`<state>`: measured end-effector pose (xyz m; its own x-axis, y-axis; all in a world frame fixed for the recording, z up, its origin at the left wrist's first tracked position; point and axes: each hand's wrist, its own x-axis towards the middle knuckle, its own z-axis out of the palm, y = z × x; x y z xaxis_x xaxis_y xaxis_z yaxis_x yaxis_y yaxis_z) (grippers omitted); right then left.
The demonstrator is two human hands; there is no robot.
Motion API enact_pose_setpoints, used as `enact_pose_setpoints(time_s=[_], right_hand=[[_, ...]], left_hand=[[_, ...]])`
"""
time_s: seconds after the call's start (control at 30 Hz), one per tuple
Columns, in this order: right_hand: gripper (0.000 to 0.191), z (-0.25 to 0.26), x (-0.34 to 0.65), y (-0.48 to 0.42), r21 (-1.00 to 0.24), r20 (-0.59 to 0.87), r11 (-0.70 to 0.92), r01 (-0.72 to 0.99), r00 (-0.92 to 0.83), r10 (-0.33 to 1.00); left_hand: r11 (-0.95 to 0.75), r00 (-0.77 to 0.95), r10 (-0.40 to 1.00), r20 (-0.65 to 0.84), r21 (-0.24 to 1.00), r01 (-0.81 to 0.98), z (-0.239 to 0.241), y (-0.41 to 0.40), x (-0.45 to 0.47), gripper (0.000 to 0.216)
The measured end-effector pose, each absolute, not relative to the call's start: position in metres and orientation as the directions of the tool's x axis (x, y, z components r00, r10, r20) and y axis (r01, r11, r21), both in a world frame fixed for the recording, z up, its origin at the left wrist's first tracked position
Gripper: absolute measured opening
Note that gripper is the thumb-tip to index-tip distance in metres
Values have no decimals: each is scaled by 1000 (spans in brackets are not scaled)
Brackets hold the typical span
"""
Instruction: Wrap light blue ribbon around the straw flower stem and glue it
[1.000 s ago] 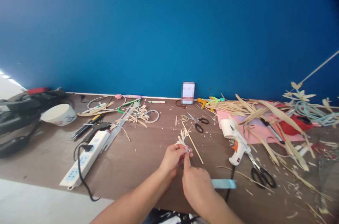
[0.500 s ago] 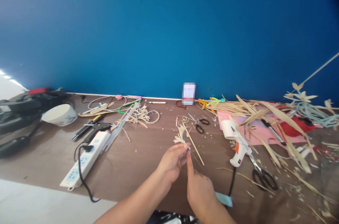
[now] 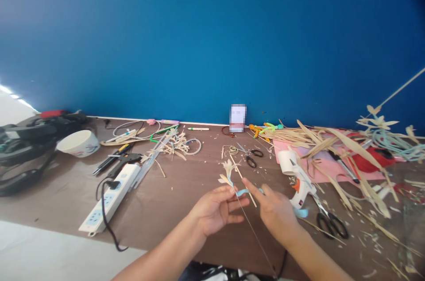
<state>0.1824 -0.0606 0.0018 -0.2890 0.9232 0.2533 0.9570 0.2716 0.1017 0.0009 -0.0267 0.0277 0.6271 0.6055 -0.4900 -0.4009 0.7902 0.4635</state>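
Note:
A small pale flower (image 3: 227,169), made of dried-leaf petals, stands above the fingertips of my left hand (image 3: 212,211). That hand pinches its stem between thumb and index finger, the other fingers held loosely apart. A thin wire (image 3: 253,229) runs from the pinch down toward the table's front edge. Light blue tape (image 3: 244,192) stretches from the stem to my right hand (image 3: 276,215). My right hand is closed on the tape, its index finger pointing toward the stem, and the tape's loose end shows past the wrist. Just behind lies a thin pale stick (image 3: 236,167).
On the right are a white glue gun (image 3: 303,188), black-handled scissors (image 3: 332,223) and dried leaf strips (image 3: 318,139). Smaller scissors (image 3: 251,153) lie at mid-table. To the left are a power strip (image 3: 111,201), a black glue gun (image 3: 124,163) and a white bowl (image 3: 79,143).
My right hand has moved right, away from my left fingertips, and the blue tape now spans between the hands. My left fingers have spread; the wire shows at greater length.

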Motion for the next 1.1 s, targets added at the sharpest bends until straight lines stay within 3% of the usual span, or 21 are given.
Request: enact_pose_setpoints(time_s=[0.1,0.17,0.27,0.33,0.43,0.53,0.63,0.77,1.1], right_hand=[[66,5,189,-52,92,266,288,953,-303,915],[65,8,191,-47,16,269,266,964,-260,927],[60,16,194,-43,-266,194,245,932,-197,961],[56,25,198,-43,-497,96,276,823,-264,960],[58,39,204,-44,-771,-30,255,583,-434,901],[55,46,199,-43,-961,-79,92,261,-577,813],[35,44,183,-39,-990,-96,-139,-21,-621,778],[18,34,165,-38,-925,-250,-360,-120,-520,817],[8,34,156,-40,-895,-288,-402,-194,-438,852]], left_hand=[[804,640,584,-499,465,-370,22,-28,4,11],[776,627,616,-477,503,-380,21,-26,6,11],[701,616,677,-403,608,-373,25,-20,6,15],[650,619,699,-357,678,-343,29,-16,3,18],[610,675,671,-308,747,-265,34,-11,-3,20],[605,755,593,-280,774,-188,37,-9,-7,19],[606,802,537,-261,781,-152,37,-7,-6,18],[615,815,519,-259,775,-145,35,-6,-6,18],[628,820,512,-254,763,-155,30,-6,-8,20]])
